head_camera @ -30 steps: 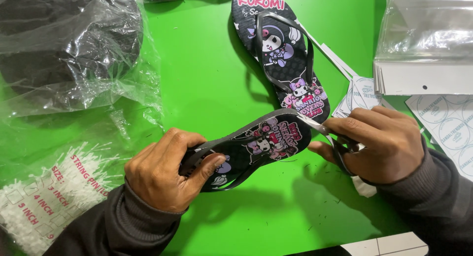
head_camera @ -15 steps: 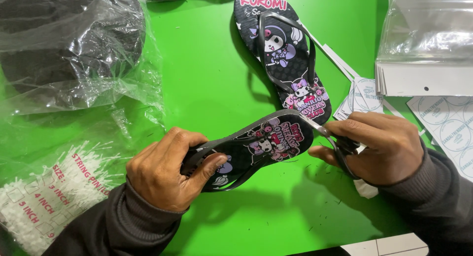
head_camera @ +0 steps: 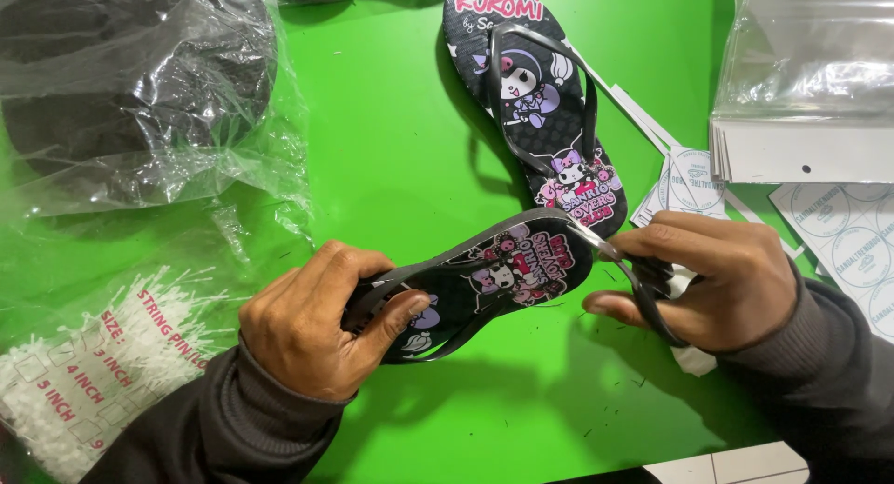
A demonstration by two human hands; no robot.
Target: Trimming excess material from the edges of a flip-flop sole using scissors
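Observation:
My left hand (head_camera: 317, 330) grips the toe end of a black flip-flop (head_camera: 503, 270) with cartoon prints, held tilted just above the green table (head_camera: 391, 149). At the heel end, my right hand (head_camera: 712, 279) pinches its dark strap (head_camera: 652, 302), which loops out past the sole. A matching second flip-flop (head_camera: 535, 93) lies flat on the table beyond, strap attached.
A clear bag of dark items (head_camera: 130, 93) lies at the back left. A packet of white string pins (head_camera: 84, 382) sits at the front left. Clear bags with white cards (head_camera: 805, 93) and round sticker sheets (head_camera: 847, 233) are on the right.
Both hands and the held flip-flop have stayed almost in place; the right hand has shifted slightly on the strap.

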